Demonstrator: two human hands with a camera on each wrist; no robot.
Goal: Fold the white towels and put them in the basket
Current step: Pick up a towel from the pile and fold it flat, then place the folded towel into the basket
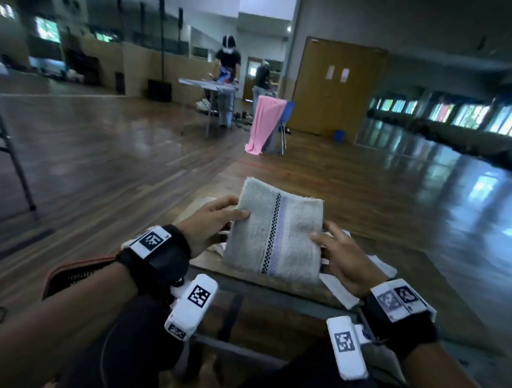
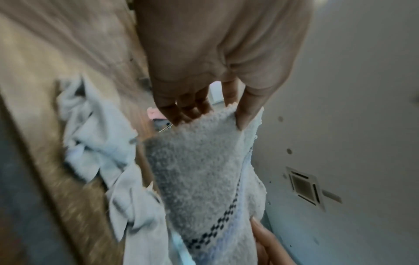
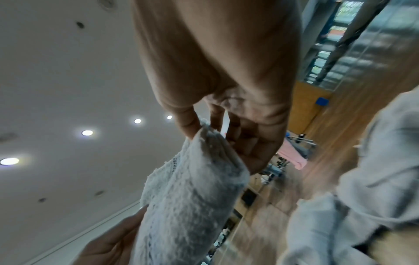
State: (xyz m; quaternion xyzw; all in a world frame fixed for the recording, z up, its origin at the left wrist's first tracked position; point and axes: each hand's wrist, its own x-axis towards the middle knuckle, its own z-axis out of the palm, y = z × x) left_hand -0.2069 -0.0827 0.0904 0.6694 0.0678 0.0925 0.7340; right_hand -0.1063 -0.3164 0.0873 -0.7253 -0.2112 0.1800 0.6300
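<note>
A folded white towel (image 1: 276, 233) with a black checkered and lilac stripe is held up off the wooden table (image 1: 439, 278) between both hands. My left hand (image 1: 212, 221) pinches its left edge, thumb on the front and fingers behind. My right hand (image 1: 340, 250) pinches its right edge the same way. The left wrist view shows the towel (image 2: 204, 170) caught between thumb and fingers (image 2: 188, 111). The right wrist view shows its folded layers (image 3: 195, 197). More unfolded white towels (image 2: 95, 136) lie crumpled on the table. A dark basket (image 1: 72, 276) with an orange rim stands low at the left, partly hidden by my left forearm.
The table's near edge (image 1: 274, 285) runs just below the held towel. A metal stand's leg (image 1: 13, 154) rises at the far left. Across the wooden floor, two people work at a table (image 1: 208, 84), and a pink cloth (image 1: 265, 124) hangs over a chair.
</note>
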